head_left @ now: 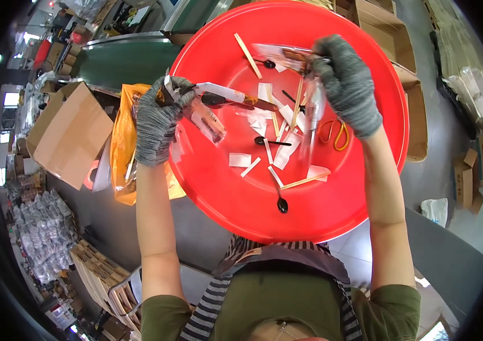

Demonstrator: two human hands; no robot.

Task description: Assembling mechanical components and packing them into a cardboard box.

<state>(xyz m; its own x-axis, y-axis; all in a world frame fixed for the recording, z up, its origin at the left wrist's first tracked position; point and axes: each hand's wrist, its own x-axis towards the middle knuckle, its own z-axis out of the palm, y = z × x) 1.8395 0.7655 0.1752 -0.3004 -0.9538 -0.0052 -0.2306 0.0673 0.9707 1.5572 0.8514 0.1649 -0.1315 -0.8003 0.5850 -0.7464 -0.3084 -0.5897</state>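
My left hand (162,122), in a grey knitted glove, grips a torn cutlery packet (210,122) of clear film at the left side of a large red basin (213,182). A black spoon (213,99) and a white paper sleeve reach out of it toward the middle. Over the basin's right side, my gloved right hand (347,82) is closed on crumpled clear plastic wrappers (312,108), smeared by motion. Below them lie loose wooden chopsticks (305,180), black spoons (282,204), white paper pieces (240,159) and scissors with red and yellow handles (341,136).
An orange plastic bag (125,170) hangs left of the basin, beside an open cardboard box (73,133). More cartons (386,34) stand at the right. A green conveyor belt (125,62) runs behind at the left; stacked clear packs (45,233) stand on the left.
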